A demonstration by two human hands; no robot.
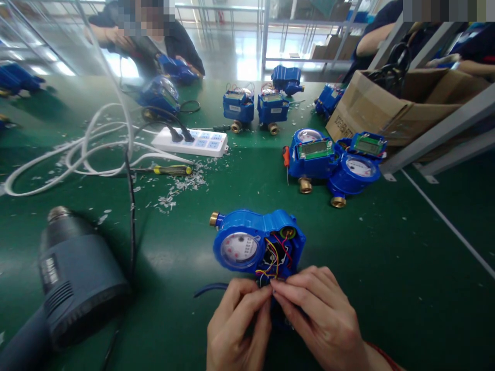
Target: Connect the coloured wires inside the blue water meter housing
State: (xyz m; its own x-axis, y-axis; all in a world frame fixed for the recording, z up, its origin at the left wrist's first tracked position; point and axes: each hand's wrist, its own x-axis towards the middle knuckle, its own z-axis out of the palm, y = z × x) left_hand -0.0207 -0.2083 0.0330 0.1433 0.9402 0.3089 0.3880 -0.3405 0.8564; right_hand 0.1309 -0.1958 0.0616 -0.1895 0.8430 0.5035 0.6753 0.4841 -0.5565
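Observation:
A blue water meter (240, 250) lies on the green bench in front of me, its electronics housing uncovered. Red, yellow, black and white wires (275, 252) run out of the housing toward my fingers. My left hand (240, 322) is closed in a pinch at the lower edge of the meter. Fingertips of my right hand (319, 314) pinch right beside it, nearly touching the left ones. Wires meet both pinches, but the exact ends between the fingers are hidden. A dark blue cable (211, 288) sticks out to the left of my left hand.
A heat gun (77, 278) lies at left. Behind are a white power strip (193, 141), a yellow screwdriver (172, 170), a red screwdriver (286, 157) and more meters (313, 154). A cardboard box (359, 111) stands by a metal frame at right. Two people work across the bench.

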